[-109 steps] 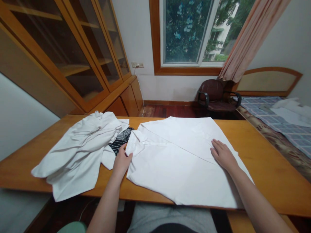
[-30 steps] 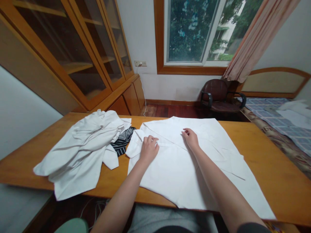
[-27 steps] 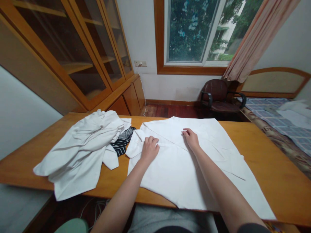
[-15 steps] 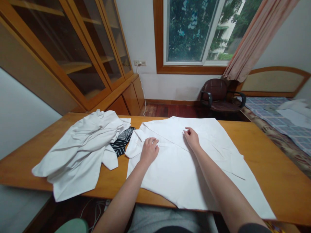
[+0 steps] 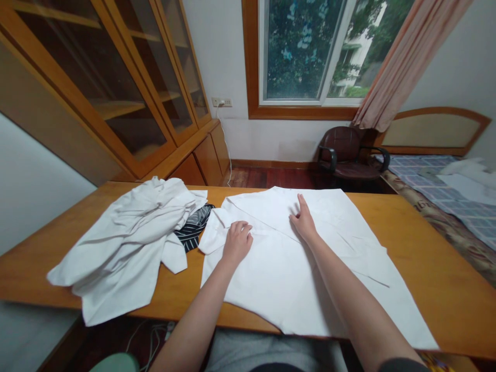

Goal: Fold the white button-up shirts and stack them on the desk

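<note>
A white garment [image 5: 271,279], seemingly a shirt or coat, lies spread flat on the wooden table in front of me. One of its sleeves looks folded back at the left side. My left hand [image 5: 237,241] rests on the cloth beside that fold, fingers spread and slightly bent, holding nothing. Over the upper middle of the garment is my right hand [image 5: 304,221], its index finger stretched forward and thumb apart; it grips nothing. Whether the right hand touches the cloth, I cannot tell. A tiny dark speck shows near the garment's far edge.
A crumpled pile of white cloth [image 5: 127,237] lies on the table [image 5: 418,268] at left, partly covering a black-and-white striped cloth [image 5: 196,227]. Beyond stand a glass-door cabinet [image 5: 170,134], a brown armchair [image 5: 343,150] and a bed [image 5: 422,175]. A green stool [image 5: 116,363] is below left.
My right hand has unbent from a pinch-like shape, its index finger now stretched away from me. The left hand stays in place on the garment. The view has shifted slightly.
</note>
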The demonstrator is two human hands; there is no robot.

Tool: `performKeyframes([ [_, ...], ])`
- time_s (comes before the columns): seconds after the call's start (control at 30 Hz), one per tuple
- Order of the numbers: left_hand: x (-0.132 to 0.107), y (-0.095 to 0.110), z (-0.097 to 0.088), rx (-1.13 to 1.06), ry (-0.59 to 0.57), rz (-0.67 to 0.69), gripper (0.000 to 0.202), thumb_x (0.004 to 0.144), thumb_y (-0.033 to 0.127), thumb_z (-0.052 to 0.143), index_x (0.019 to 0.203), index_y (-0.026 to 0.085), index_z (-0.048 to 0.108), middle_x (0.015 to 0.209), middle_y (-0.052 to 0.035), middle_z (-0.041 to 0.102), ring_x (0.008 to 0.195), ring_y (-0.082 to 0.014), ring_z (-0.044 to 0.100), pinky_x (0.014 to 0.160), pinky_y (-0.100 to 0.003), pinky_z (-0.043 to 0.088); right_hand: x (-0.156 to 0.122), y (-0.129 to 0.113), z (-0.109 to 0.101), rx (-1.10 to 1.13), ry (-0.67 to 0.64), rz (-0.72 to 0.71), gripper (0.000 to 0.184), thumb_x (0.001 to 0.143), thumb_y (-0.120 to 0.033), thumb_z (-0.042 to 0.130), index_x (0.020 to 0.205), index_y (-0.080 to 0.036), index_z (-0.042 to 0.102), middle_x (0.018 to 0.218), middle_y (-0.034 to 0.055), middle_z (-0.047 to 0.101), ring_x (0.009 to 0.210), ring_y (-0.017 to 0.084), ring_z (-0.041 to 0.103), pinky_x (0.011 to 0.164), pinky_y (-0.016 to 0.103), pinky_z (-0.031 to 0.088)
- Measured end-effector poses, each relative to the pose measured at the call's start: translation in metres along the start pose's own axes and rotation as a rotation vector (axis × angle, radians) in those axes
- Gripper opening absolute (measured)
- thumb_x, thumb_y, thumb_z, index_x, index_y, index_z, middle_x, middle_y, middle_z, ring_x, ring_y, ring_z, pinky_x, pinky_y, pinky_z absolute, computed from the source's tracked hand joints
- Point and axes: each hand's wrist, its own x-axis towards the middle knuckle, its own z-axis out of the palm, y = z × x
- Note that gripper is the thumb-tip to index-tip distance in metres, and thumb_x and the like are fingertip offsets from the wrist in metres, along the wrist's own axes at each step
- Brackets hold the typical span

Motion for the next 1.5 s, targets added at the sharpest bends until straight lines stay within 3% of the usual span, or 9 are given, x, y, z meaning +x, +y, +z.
performKeyframes([
  [0.17,0.0,0.001,-0.001,0.003,-0.018,-0.009,0.027,0.088,0.012,0.056,0.11,0.021,0.068,0.115,-0.0092,0.064,0.114,-0.0278,0.052,0.1,-0.044,0.049,0.001,0.001,-0.001,-0.165,-0.03,0.086,0.055,0.084,-0.024,0.054,0.138,-0.018,0.053,0.113,0.0094,0.064,0.082,0.018,0.062,0.086,0.036,0.052],
  [0.27,0.0,0.001,-0.001,0.01,-0.031,-0.016,0.028,0.088,0.013,0.055,0.111,0.021,0.068,0.116,-0.009,0.065,0.114,-0.0276,0.053,0.1,-0.044,0.049,0.007,0.001,-0.002,-0.288,-0.05,0.128,0.026,0.087,-0.027,0.053,0.104,-0.016,0.07,0.091,0.007,0.064,0.079,0.02,0.06,0.081,0.034,0.05],
  [0.37,0.0,0.001,-0.001,0.019,-0.045,-0.023,0.03,0.088,0.012,0.055,0.114,0.021,0.067,0.12,-0.0093,0.065,0.116,-0.0272,0.054,0.1,-0.044,0.049,0.015,0.001,-0.003,-0.344,-0.065,0.117,0.02,0.088,-0.026,0.054,0.086,-0.018,0.072,0.09,0.0084,0.063,0.085,0.022,0.059,0.085,0.035,0.048],
  [0.53,-0.002,0.003,0.0,0.064,-0.08,0.042,0.043,0.091,0.015,0.053,0.132,0.025,0.06,0.143,-0.0071,0.057,0.135,-0.0281,0.046,0.11,-0.049,0.042,0.019,-0.002,-0.002,-0.442,-0.078,0.071,0.024,0.09,-0.023,0.054,0.105,-0.02,0.073,0.117,0.0129,0.062,0.109,0.03,0.051,0.096,0.042,0.042],
  [0.67,-0.005,0.005,-0.002,0.072,-0.111,0.081,0.039,0.093,0.02,0.055,0.13,0.031,0.063,0.14,-0.0052,0.061,0.131,-0.0275,0.05,0.109,-0.05,0.042,0.014,-0.009,-0.002,-0.572,-0.122,0.04,0.03,0.093,-0.025,0.052,0.117,-0.023,0.071,0.125,0.0124,0.061,0.114,0.032,0.048,0.093,0.043,0.043],
  [0.93,-0.012,0.006,-0.022,0.072,-0.181,0.065,0.031,0.089,0.024,0.063,0.119,0.028,0.066,0.127,-0.006,0.064,0.117,-0.0278,0.054,0.096,-0.046,0.046,0.012,-0.012,-0.008,-0.621,-0.176,0.01,0.028,0.095,-0.026,0.049,0.113,-0.02,0.07,0.115,0.0133,0.061,0.105,0.029,0.052,0.094,0.039,0.044],
  [1.13,-0.002,0.008,-0.022,0.12,-0.186,0.096,0.017,0.09,0.028,0.062,0.106,0.024,0.066,0.111,-0.007,0.064,0.107,-0.0273,0.054,0.093,-0.046,0.045,0.041,-0.002,0.001,-0.596,-0.173,0.129,0.032,0.093,-0.022,0.048,0.118,-0.017,0.069,0.12,0.0148,0.058,0.1,0.026,0.059,0.087,0.035,0.046],
  [1.4,-0.007,0.005,-0.017,0.094,-0.164,0.101,0.021,0.09,0.025,0.061,0.111,0.024,0.063,0.115,-0.007,0.061,0.107,-0.027,0.052,0.095,-0.045,0.044,0.079,0.012,0.008,-0.579,-0.227,0.242,0.031,0.089,-0.019,0.049,0.112,-0.018,0.072,0.11,0.0144,0.07,0.096,0.027,0.065,0.081,0.035,0.046],
  [1.5,-0.007,0.004,-0.018,0.083,-0.17,0.091,0.021,0.091,0.024,0.06,0.111,0.025,0.063,0.114,-0.0071,0.06,0.106,-0.0268,0.052,0.095,-0.045,0.044,0.086,0.017,0.007,-0.577,-0.253,0.267,0.042,0.089,-0.019,0.05,0.128,-0.019,0.066,0.109,0.0142,0.073,0.096,0.028,0.066,0.081,0.035,0.046],
])
